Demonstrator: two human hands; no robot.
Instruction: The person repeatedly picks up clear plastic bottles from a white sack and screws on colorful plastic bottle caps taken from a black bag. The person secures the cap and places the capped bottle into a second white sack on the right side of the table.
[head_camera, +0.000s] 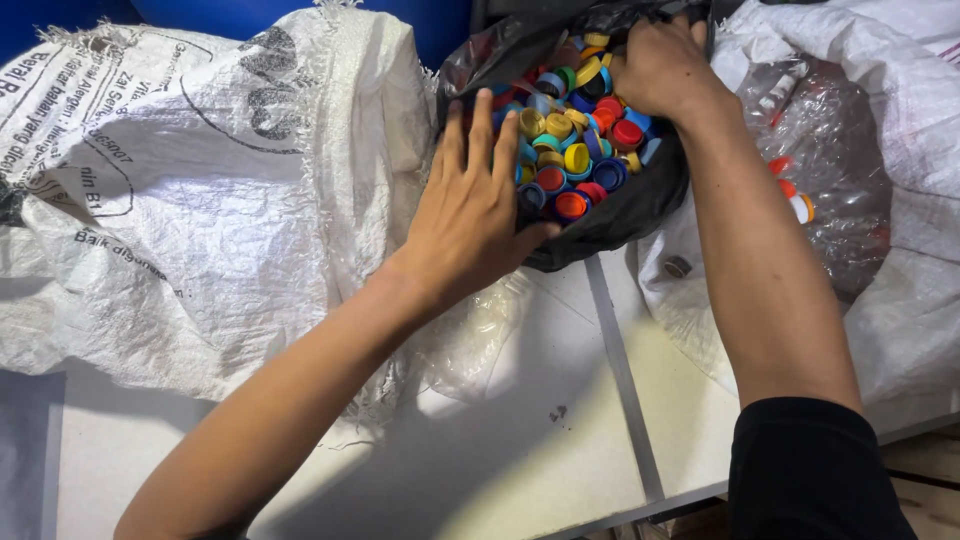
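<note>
A black plastic bag (630, 205) lies open at the top centre, full of several coloured bottle caps (570, 150) in red, blue, yellow and green. My left hand (475, 205) rests flat on the bag's near left rim, fingers spread and pointing up, thumb against the black plastic. My right hand (665, 65) reaches over the far right edge of the bag, fingers curled down among the caps and the bag's rim. What those fingers hold is hidden.
A large white woven sack (200, 190) fills the left. Another white sack (900, 220) at the right holds crushed clear plastic bottles (810, 160). Everything sits on a white tabletop (520, 420) with a grey seam; its front edge runs along the lower right.
</note>
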